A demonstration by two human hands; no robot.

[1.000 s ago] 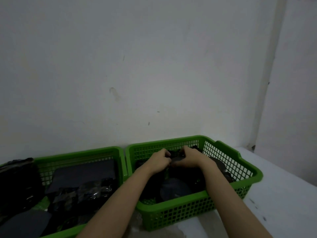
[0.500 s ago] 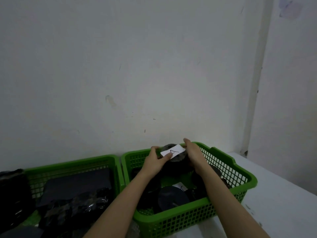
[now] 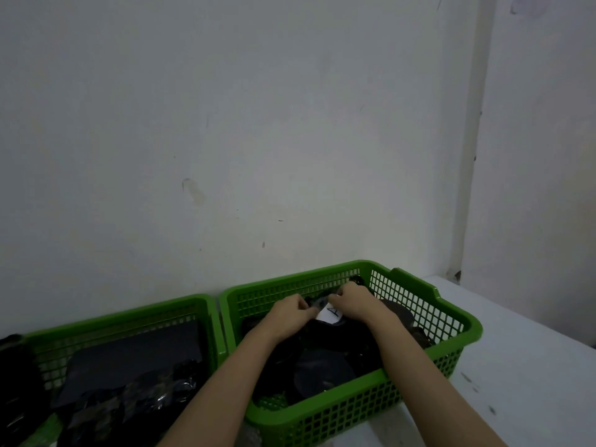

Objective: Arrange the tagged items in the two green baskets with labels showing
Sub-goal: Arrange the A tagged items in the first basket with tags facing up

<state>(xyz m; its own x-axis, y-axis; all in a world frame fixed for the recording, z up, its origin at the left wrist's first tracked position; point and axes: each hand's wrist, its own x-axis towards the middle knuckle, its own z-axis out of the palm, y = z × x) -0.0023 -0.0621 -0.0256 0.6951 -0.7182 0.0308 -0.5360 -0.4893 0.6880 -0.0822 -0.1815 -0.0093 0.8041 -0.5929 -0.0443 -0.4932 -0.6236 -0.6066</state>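
Note:
Two green baskets stand side by side against the wall. In the right basket (image 3: 448, 312) lie several dark items, one round and flat (image 3: 325, 372). Both hands are inside it near the back wall. My left hand (image 3: 288, 312) and my right hand (image 3: 353, 303) pinch a dark item (image 3: 329, 330) that carries a white label (image 3: 330, 314) with a black mark, facing up between the hands. The left basket (image 3: 129, 312) holds a flat dark grey packet (image 3: 135, 356) and shiny dark wrapped items (image 3: 129, 404).
A white wall rises right behind the baskets, with a corner and pipe at the right. The white tabletop (image 3: 529, 366) runs on to the right of the right basket. A black bag (image 3: 16, 382) sits at the far left edge.
The hands lifted the dark item with its white label above the basket half a second ago; now they have lowered it back into the right basket, label up.

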